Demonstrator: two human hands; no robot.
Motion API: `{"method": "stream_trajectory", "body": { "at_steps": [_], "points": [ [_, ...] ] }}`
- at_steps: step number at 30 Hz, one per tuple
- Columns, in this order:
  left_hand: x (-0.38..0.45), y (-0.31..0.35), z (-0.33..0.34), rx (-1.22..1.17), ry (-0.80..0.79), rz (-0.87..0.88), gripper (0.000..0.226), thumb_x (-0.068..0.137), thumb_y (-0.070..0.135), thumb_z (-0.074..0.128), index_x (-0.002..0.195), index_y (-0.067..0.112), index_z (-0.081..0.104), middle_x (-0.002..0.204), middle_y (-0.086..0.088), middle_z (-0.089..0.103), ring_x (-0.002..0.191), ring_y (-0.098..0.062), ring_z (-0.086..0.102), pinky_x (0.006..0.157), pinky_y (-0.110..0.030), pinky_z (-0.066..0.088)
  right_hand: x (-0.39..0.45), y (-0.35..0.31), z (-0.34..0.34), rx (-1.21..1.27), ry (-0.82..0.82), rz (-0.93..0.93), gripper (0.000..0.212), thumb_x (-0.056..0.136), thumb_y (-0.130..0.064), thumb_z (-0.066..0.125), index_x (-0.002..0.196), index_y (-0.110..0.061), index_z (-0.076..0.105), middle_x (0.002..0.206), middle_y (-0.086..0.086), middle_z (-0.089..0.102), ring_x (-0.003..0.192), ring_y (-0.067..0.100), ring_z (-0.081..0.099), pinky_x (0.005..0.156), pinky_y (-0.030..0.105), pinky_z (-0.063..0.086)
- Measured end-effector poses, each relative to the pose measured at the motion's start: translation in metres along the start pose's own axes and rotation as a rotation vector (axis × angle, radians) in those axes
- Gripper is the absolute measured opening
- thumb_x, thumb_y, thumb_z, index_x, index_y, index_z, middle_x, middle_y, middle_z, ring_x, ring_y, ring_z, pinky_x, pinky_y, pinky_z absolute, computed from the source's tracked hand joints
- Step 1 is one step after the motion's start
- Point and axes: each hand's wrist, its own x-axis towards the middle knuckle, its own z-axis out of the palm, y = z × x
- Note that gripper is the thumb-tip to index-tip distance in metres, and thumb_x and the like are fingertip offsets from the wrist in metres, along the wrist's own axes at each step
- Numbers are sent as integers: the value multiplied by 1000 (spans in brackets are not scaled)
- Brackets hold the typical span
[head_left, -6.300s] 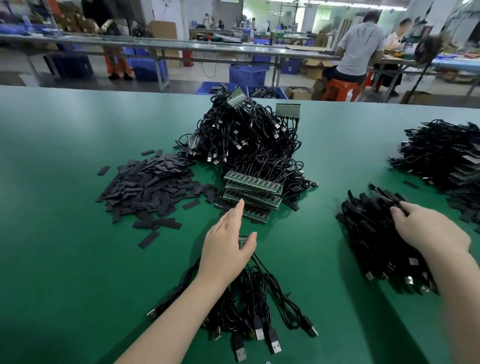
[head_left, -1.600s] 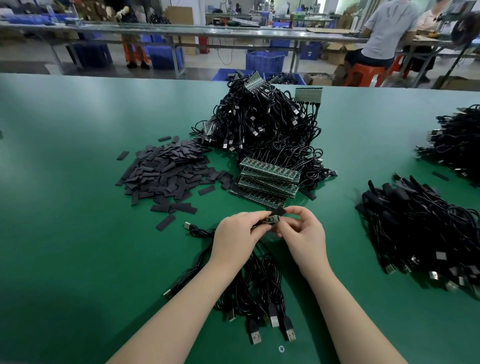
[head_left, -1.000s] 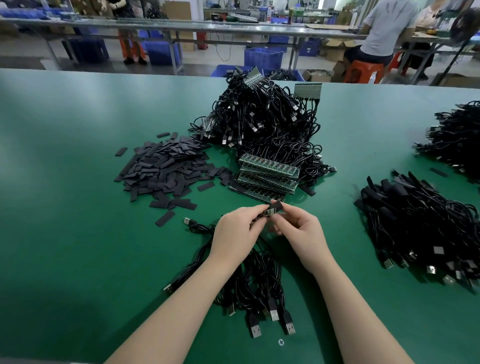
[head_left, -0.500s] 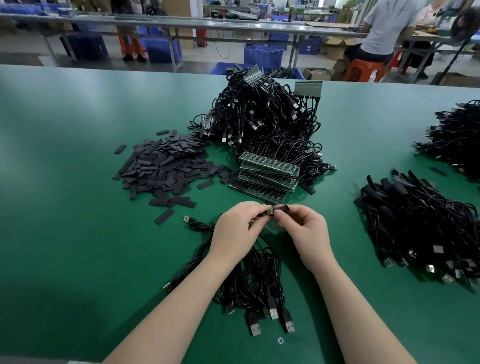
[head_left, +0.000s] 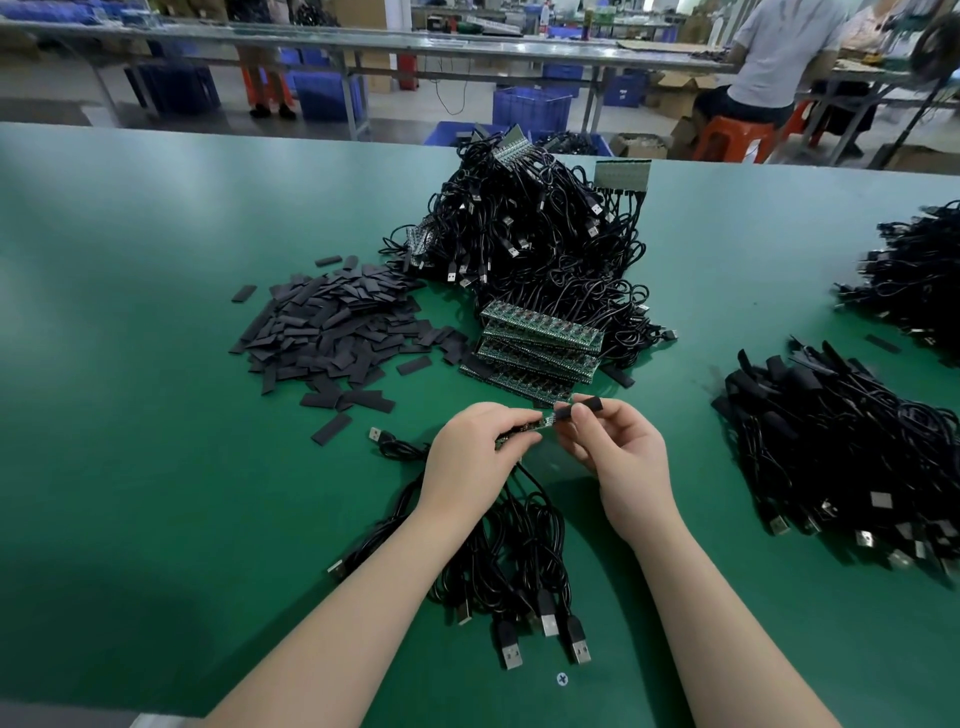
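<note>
Both hands are up just above the green table mat (head_left: 130, 415), close together in the middle of the view. The left hand (head_left: 478, 452) has its fingers curled round a small green circuit board (head_left: 535, 425), pinching it so one end pokes out to the right. The right hand (head_left: 618, 457) pinches a short flat black sleeve (head_left: 581, 406) between thumb and fingertips, held right at that exposed end of the board. The two meet there, but I honestly can't tell how far the sleeve sits over the board, if at all.

A thin black lead runs down from the board into a loose bundle of black USB cables (head_left: 509, 561) lying under the wrists, plugs pointing toward the person.

Just beyond the hands sits a stack of green circuit board strips (head_left: 540, 348). It leans against a big tangled heap of black cables (head_left: 535, 239). To the left of that stack is a scattered pile of flat black sleeves (head_left: 332, 327). Off to the right, well apart, lies a pile of black cables with sleeves on them (head_left: 841, 447).
</note>
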Motion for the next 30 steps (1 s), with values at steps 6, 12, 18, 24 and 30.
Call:
{"method": "stream_trajectory", "body": {
  "at_steps": [6, 12, 18, 24, 30],
  "points": [
    [0, 0, -1, 18, -5, -6, 23, 88, 30, 70, 110, 29, 74, 103, 13, 69, 97, -4, 61, 85, -26, 51, 0, 0, 1, -38, -2, -15, 5, 94, -5, 63, 96, -6, 68, 91, 9, 77, 83, 18, 73, 75, 26, 58],
    [0, 0, -1, 15, -4, -25, 20, 88, 30, 69, 108, 30, 73, 101, 14, 69, 95, -3, 61, 83, -26, 52, -3, -3, 0, -67, -6, -19, 4, 92, -7, 66, 93, -8, 69, 90, 9, 77, 85, 18, 74, 77, 27, 59],
    [-1, -1, 0, 8, -3, -34, 20, 88, 34, 68, 107, 31, 73, 103, 16, 69, 95, -1, 60, 84, -24, 52, -3, -3, 1, -109, -8, -35, 7, 90, -10, 68, 97, -8, 69, 96, 13, 76, 91, 23, 73, 85, 35, 59],
    [-2, 1, 1, -14, -21, -37, 25, 89, 44, 65, 109, 31, 74, 100, 15, 69, 90, 0, 61, 80, -29, 54, -3, -2, 1, -130, 4, -43, 6, 90, -11, 69, 93, -15, 71, 95, 13, 76, 92, 24, 72, 85, 35, 59],
    [-1, 0, 1, -2, -15, -30, 20, 90, 43, 63, 103, 32, 74, 99, 16, 69, 93, 1, 59, 81, -22, 51, -4, -4, 1, -146, -16, -63, 15, 92, -7, 67, 88, -20, 72, 92, 9, 76, 89, 21, 73, 81, 30, 60]
  ]
}}
